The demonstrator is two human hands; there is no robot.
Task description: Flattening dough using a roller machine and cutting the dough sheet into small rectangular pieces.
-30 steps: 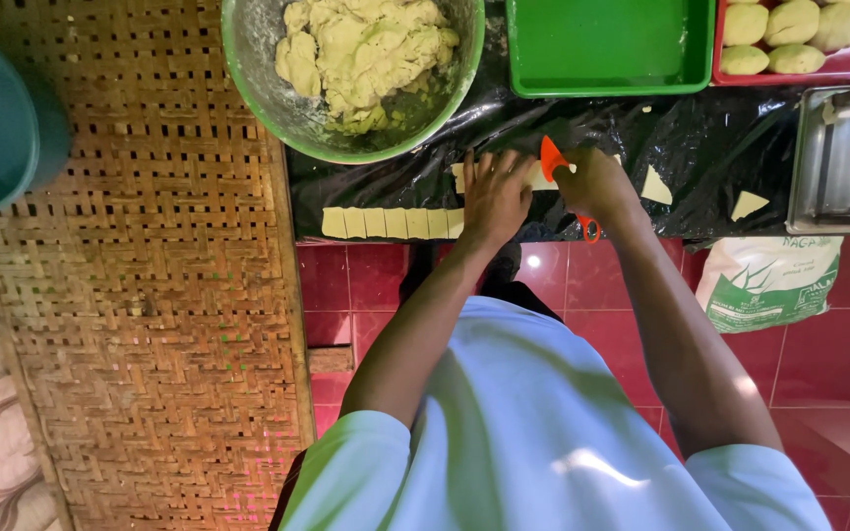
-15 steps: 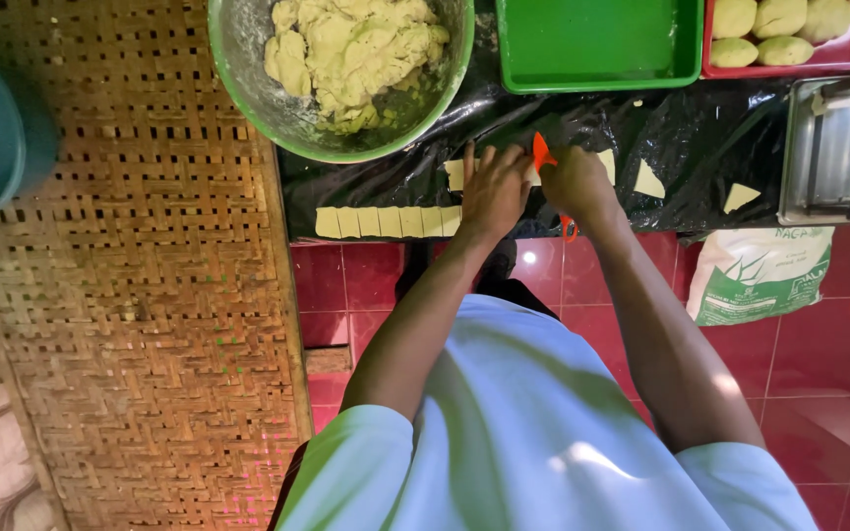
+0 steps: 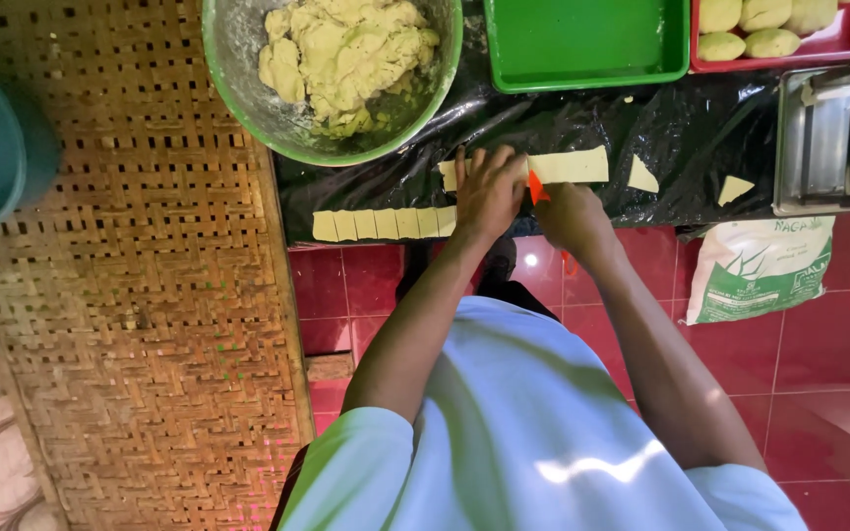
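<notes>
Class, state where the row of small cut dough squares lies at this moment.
The row of cut dough squares lies along the near edge of the black plastic sheet, just left of the left hand, below the green dough bowl.

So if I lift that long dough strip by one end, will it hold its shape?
Probably not. The dough strip looks thin and flat against the black plastic sheet, so it would likely droop or stretch. It seems soft, like the dough in the bowl, and could tear. The left hand presses it flat.
</notes>
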